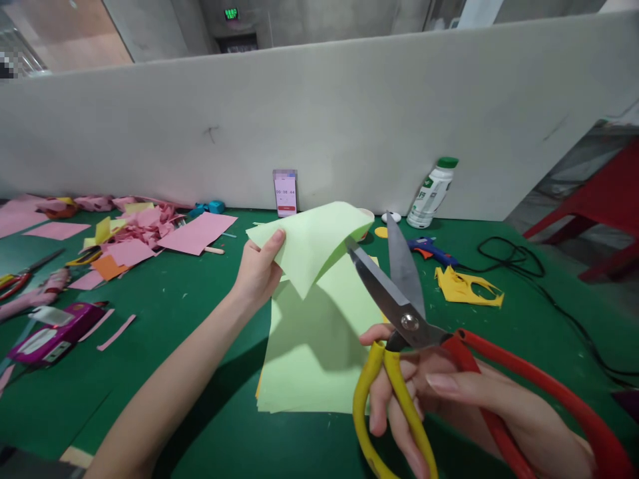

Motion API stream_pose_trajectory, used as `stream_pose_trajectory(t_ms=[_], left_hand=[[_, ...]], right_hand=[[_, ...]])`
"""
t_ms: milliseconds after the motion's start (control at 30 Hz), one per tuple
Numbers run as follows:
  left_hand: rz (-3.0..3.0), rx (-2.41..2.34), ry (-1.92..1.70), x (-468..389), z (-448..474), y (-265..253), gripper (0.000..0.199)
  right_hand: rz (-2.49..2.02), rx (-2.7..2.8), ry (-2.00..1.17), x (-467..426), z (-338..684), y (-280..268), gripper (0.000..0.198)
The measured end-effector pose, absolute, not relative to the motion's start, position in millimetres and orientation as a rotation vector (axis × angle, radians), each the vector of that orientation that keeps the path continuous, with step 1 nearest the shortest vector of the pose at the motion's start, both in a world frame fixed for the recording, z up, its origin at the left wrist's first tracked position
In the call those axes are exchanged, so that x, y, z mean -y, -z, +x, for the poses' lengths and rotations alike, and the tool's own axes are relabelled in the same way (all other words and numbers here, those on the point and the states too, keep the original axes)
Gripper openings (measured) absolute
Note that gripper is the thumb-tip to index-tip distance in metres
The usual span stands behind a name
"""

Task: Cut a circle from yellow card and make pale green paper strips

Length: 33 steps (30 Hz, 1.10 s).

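Observation:
My left hand (260,267) pinches a pale green sheet of paper (314,239) by its left edge, thumb on top, and holds it up above the table. The sheet bends, with one pointed corner hanging down. In my right hand (439,392) is a pair of scissors (409,322) with one yellow and one red handle. Their blades are spread apart and point up and away, the lower tip close to the sheet's right edge; whether it touches I cannot tell. Beneath the raised sheet lies a stack of pale green paper (319,359), an orange-yellow edge showing under it.
Pink paper scraps (150,229) heap at the back left, near a purple tape measure-like object (57,336). A phone (285,193) and a white bottle (432,193) stand by the white partition (319,120). At right lie a blue glue gun (433,253), its black cord and a cut yellow scrap (466,287).

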<state>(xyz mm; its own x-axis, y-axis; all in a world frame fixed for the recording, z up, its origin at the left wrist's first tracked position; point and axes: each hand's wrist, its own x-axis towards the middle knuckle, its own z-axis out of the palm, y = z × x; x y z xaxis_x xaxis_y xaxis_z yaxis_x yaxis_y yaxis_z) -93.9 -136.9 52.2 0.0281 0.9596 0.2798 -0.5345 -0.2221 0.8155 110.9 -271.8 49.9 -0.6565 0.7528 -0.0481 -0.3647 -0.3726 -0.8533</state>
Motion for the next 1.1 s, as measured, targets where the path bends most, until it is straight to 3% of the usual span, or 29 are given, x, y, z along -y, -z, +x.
stream_pose_trajectory(t_ms=[300, 567, 733, 867, 1000, 1100], left_hand=[[1.029, -0.545, -1.315, 141.6, -102.4, -58.6, 0.048], [0.976, -0.479, -1.310, 137.7, -105.4, -52.5, 0.045], [0.921, -0.498, -1.279, 143.4, -101.7, -57.0, 0.040], [1.010, -0.522, -1.300, 147.3, -99.0, -60.3, 0.050], [1.091, -0.569, -1.317, 147.5, -102.7, -63.7, 0.060], [1.128, -0.575, -1.272, 147.7, -105.0, -64.8, 0.052]], right_hand=[[-0.537, 1.205, -2.039, 263.4, 111.3, -42.9, 0.030], [-0.741, 1.304, -1.882, 258.4, 112.0, -39.2, 0.029], [-0.867, 1.422, -1.881, 256.0, 109.9, -45.1, 0.045], [-0.905, 1.421, -1.855, 257.6, 108.3, -50.0, 0.049], [-0.916, 1.470, -1.843, 258.0, 110.1, -50.9, 0.049], [-0.852, 1.472, -1.823, 258.0, 110.9, -47.9, 0.042]])
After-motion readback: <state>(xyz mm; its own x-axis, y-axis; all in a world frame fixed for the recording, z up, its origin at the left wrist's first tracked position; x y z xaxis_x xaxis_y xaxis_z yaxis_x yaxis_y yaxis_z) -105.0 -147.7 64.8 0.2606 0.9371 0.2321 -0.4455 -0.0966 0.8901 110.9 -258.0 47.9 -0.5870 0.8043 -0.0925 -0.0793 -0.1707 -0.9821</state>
